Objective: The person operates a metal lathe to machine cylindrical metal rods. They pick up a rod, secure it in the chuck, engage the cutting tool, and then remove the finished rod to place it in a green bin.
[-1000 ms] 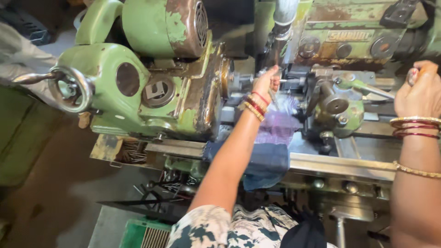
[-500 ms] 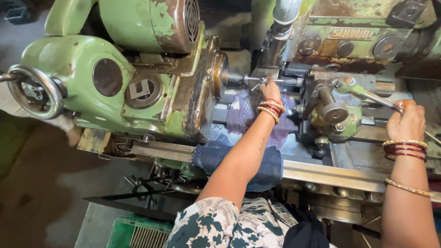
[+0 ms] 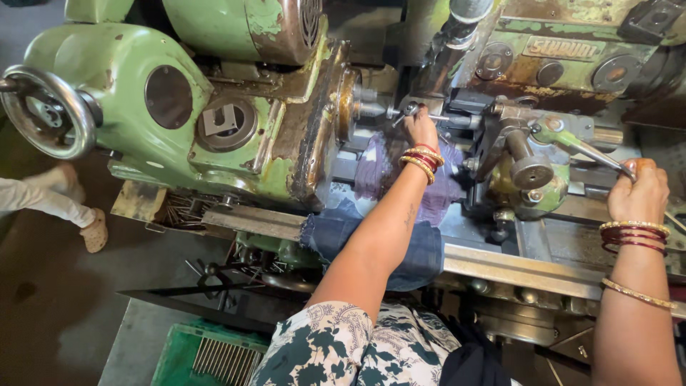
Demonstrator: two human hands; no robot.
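Note:
A worn green lathe (image 3: pixel 236 121) fills the view. My left hand (image 3: pixel 420 129) reaches in at the spindle, its fingers closed around a thin metal rod (image 3: pixel 411 111) just in front of the chuck (image 3: pixel 364 107). My right hand (image 3: pixel 639 189) grips the end of a long lever handle (image 3: pixel 586 151) on the green tailstock unit (image 3: pixel 525 168) to the right. Both wrists wear red and gold bangles.
A purple cloth (image 3: pixel 379 168) and a blue cloth (image 3: pixel 414 250) lie over the bed under my left arm. A steel handwheel (image 3: pixel 46 111) sticks out at far left. A green crate (image 3: pixel 207 354) of rods sits below. Another person's sleeve and hand (image 3: pixel 57 207) show at left.
My left hand has moved in closer to the chuck and closed on the rod. My right hand dropped from above the lever onto its end. The view shifted nearer.

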